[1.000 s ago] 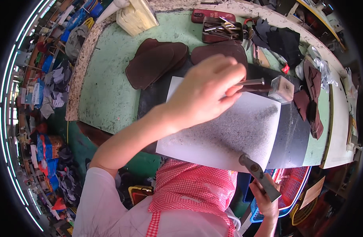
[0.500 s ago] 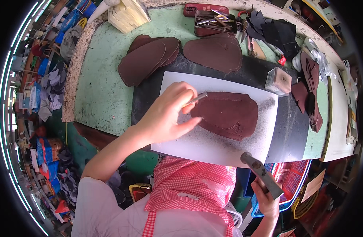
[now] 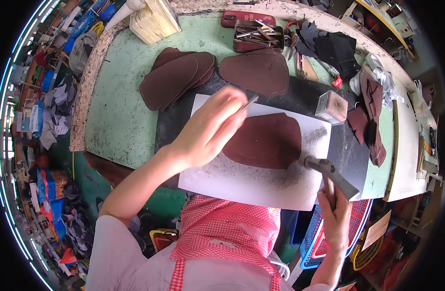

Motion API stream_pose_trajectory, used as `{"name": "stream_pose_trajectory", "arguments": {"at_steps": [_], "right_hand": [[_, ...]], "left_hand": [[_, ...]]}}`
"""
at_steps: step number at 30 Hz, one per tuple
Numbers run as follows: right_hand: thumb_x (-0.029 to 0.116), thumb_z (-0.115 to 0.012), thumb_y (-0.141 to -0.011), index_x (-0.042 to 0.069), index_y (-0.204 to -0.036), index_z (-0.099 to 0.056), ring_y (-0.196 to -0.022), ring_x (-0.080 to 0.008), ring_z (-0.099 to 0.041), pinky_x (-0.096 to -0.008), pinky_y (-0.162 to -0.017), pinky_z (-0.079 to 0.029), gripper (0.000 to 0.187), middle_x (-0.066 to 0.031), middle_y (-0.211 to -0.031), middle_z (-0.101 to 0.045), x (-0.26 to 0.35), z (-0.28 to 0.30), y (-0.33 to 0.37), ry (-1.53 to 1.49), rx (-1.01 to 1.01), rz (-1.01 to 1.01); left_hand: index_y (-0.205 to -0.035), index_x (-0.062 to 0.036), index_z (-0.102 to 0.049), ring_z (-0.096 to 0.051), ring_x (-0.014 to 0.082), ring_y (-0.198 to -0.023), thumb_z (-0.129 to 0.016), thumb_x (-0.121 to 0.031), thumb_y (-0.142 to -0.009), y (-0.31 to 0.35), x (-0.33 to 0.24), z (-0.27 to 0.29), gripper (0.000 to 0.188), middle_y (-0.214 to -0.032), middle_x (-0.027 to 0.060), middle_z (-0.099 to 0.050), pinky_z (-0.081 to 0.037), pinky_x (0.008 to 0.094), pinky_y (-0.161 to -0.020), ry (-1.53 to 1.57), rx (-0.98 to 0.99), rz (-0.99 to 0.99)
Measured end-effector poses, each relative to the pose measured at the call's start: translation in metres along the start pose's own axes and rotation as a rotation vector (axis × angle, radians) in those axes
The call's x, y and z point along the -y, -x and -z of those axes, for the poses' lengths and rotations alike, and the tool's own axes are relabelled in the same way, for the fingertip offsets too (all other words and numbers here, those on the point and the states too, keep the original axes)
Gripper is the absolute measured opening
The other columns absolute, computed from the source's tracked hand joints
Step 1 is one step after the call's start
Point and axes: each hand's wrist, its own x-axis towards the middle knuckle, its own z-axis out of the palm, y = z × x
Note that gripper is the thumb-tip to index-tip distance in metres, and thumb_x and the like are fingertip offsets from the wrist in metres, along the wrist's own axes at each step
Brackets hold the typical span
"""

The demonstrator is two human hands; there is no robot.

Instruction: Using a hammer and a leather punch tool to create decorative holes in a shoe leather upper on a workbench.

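My left hand (image 3: 208, 128) is closed around a slim metal punch (image 3: 250, 103), its tip pointing up and right. Beneath and beside that hand, a dark brown leather piece (image 3: 266, 140) with rounded edges lies on a white sheet (image 3: 203, 179); the hand partly covers its left side. In my right hand (image 3: 336, 218) is a hammer (image 3: 331, 175), gripped by its wooden handle. The hammer's metal head hangs over the sheet's lower right corner, apart from the leather. Dark specks are scattered over the sheet's right part.
Beyond the sheet lie stacked brown leather pieces (image 3: 169, 80) and another brown piece (image 3: 256, 72). A tin of metal tools (image 3: 258, 35) stands at the back. A clear block (image 3: 332, 107) rests on the black mat (image 3: 351, 145). Below the table's right edge is a blue-and-red basket (image 3: 309, 247).
The leather piece now shows a plainer face and a different outline. My right hand has raised the hammer slightly and turned it. My left hand has tilted, still with the punch.
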Motion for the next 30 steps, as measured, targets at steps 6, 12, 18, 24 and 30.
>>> {"name": "stream_pose_trajectory", "arguments": {"at_steps": [6,12,18,24,30], "right_hand": [[0.004,-0.062,-0.089,-0.003,-0.102,-0.060,-0.065,-0.0087,-0.052,-0.0262,-0.058,-0.042,0.015,-0.0044,-0.074,-0.061,-0.002,-0.009,0.009,-0.161,0.043,-0.089],[0.004,-0.062,-0.089,-0.001,-0.100,-0.059,-0.064,-0.0070,-0.048,-0.0242,-0.056,-0.038,0.012,-0.0011,-0.071,-0.054,-0.001,-0.004,0.008,-0.144,0.106,-0.149],[0.003,-0.061,-0.090,0.001,-0.096,-0.058,-0.062,-0.0054,-0.044,-0.0235,-0.053,-0.035,0.007,0.0008,-0.070,-0.051,-0.013,0.004,0.001,-0.227,0.139,-0.154],[0.006,-0.060,-0.092,0.000,-0.100,-0.059,-0.063,-0.0071,-0.045,-0.0248,-0.055,-0.037,0.010,-0.0001,-0.071,-0.051,-0.013,0.006,0.000,-0.253,0.218,-0.228],[0.002,-0.058,-0.091,-0.003,-0.107,-0.062,-0.074,-0.0074,-0.049,-0.0230,-0.062,-0.040,0.017,-0.0021,-0.084,-0.059,-0.004,0.003,0.000,-0.257,0.059,-0.071]], "left_hand": [[-0.091,-0.0038,-0.070,-0.064,0.0159,-0.074,-0.072,-0.014,-0.084,-0.115,-0.013,-0.059,0.013,-0.085,0.0051,-0.066,-0.050,0.0292,-0.065,0.025,-0.192,-0.289],[-0.085,-0.0067,-0.072,-0.066,0.0218,-0.070,-0.074,-0.022,-0.079,-0.177,0.007,-0.106,0.016,-0.075,0.0088,-0.068,-0.048,0.0319,-0.060,-0.247,-0.188,-0.534],[-0.111,0.0021,-0.062,-0.070,0.0200,-0.084,-0.063,-0.017,-0.092,-0.118,-0.018,-0.046,0.027,-0.100,0.0111,-0.068,-0.057,0.0259,-0.068,0.862,0.177,0.283],[-0.105,-0.0010,-0.061,-0.069,0.0189,-0.087,-0.063,-0.012,-0.091,-0.048,-0.019,-0.018,0.018,-0.097,0.0097,-0.067,-0.059,0.0287,-0.070,0.813,0.229,0.507],[-0.101,0.0009,-0.064,-0.066,0.0123,-0.088,-0.064,0.000,-0.088,-0.035,-0.030,-0.044,0.014,-0.096,0.0061,-0.067,-0.055,0.0237,-0.074,0.766,0.264,0.392]]}}
